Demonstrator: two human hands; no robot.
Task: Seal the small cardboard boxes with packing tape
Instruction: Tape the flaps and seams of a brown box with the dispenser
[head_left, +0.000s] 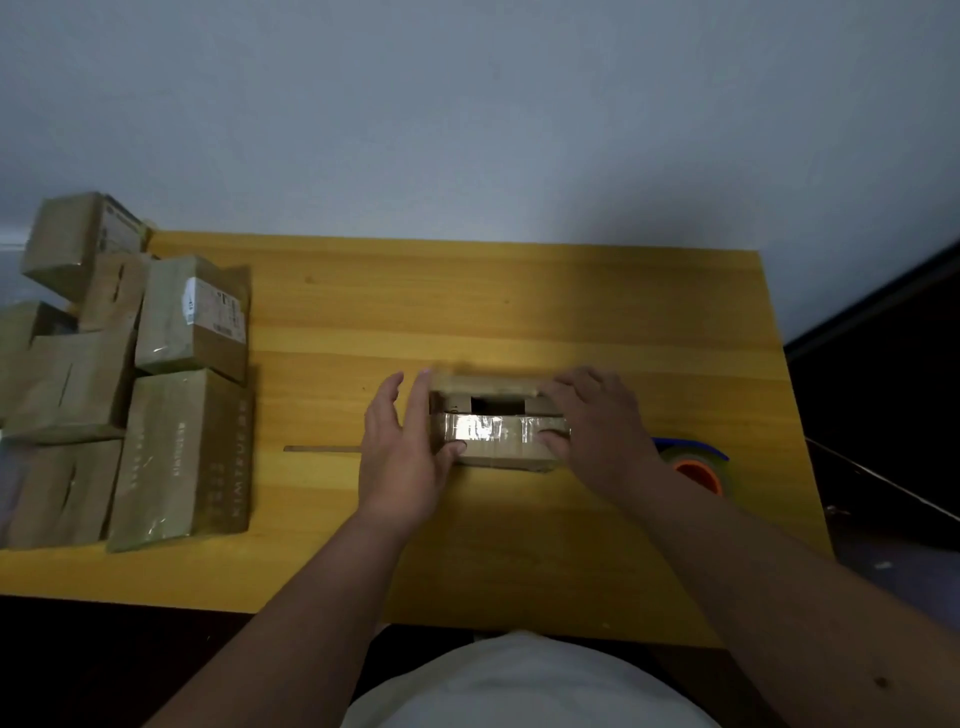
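On the yellow counter (519, 545) the small box (498, 447) lies long axis left-to-right, directly between both hands, left hand (402, 457) and right hand (597, 431) pressing its ends, fingers fairly straight.

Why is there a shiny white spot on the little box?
In the head view, light glares off the clear tape across the small box; both hands look slightly blurred, and the table edges bend from the wide lens.
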